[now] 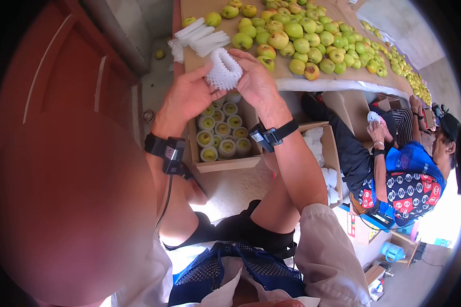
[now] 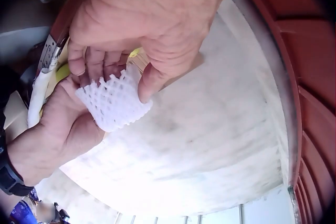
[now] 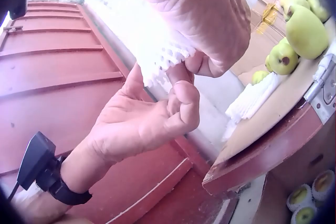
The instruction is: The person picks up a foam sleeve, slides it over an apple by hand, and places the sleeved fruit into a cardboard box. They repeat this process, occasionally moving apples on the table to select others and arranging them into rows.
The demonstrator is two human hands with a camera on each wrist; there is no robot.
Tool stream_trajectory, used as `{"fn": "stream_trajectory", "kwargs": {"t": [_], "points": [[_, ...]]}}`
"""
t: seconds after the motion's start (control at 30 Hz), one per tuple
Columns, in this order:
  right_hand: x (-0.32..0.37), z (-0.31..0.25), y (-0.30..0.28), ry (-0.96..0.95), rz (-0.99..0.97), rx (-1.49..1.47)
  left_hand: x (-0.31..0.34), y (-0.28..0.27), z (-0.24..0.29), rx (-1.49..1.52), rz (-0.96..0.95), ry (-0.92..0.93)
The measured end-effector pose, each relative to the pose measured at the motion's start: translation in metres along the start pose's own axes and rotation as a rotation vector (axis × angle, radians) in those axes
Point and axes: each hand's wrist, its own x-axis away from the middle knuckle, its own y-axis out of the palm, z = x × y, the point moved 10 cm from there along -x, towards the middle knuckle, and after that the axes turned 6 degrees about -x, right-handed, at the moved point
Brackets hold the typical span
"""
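Both hands hold a white foam net sleeve (image 1: 224,70) above the near edge of the table. The left hand (image 1: 188,94) pinches its left side with thumb and fingers; the right hand (image 1: 257,84) grips the right side. In the left wrist view the sleeve (image 2: 114,100) lies between the left hand (image 2: 152,19) and the right hand (image 2: 63,124). In the right wrist view the sleeve (image 3: 160,58) is partly covered by the right hand (image 3: 205,19), with the left hand (image 3: 142,124) below. Whether anything is inside the sleeve cannot be told.
Green apples (image 1: 302,38) are heaped on the cardboard-covered table, beside stacked foam sleeves (image 1: 210,42). Below stands a carton (image 1: 230,165) of apples in nets, with another box (image 1: 333,153) of white foam at its right. A seated person (image 1: 404,174) works at the right.
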Motion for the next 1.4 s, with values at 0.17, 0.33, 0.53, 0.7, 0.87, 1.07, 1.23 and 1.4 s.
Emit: {"fn": "stream_trajectory", "kwargs": {"t": [0.17,0.33,0.53,0.7,0.87,1.07,1.23,1.4], "points": [[-0.001,-0.026,-0.007,-0.123,0.047,0.237,-0.003,-0.001,0.011,-0.001,0.028,0.103],[0.011,-0.111,-0.031,-0.468,0.352,0.849,0.001,-0.012,0.042,0.118,0.053,0.226],[-0.008,-0.110,-0.092,-0.395,0.409,1.422,0.012,-0.017,0.070,0.155,0.161,0.345],[-0.021,-0.086,-0.100,-0.392,0.305,1.378,0.020,-0.010,0.084,0.187,0.094,0.409],[-0.020,-0.080,-0.090,-0.378,0.376,1.666,0.023,0.001,0.087,0.199,0.077,0.425],[-0.022,-0.078,-0.102,-0.208,0.351,1.136,0.024,0.000,0.091,0.212,0.069,0.444],[-0.022,-0.048,-0.092,0.157,0.138,0.221,0.021,-0.007,0.091,0.289,0.102,0.444],[-0.026,-0.041,-0.089,0.172,0.124,0.195,0.021,-0.008,0.092,0.305,0.088,0.440]]}}
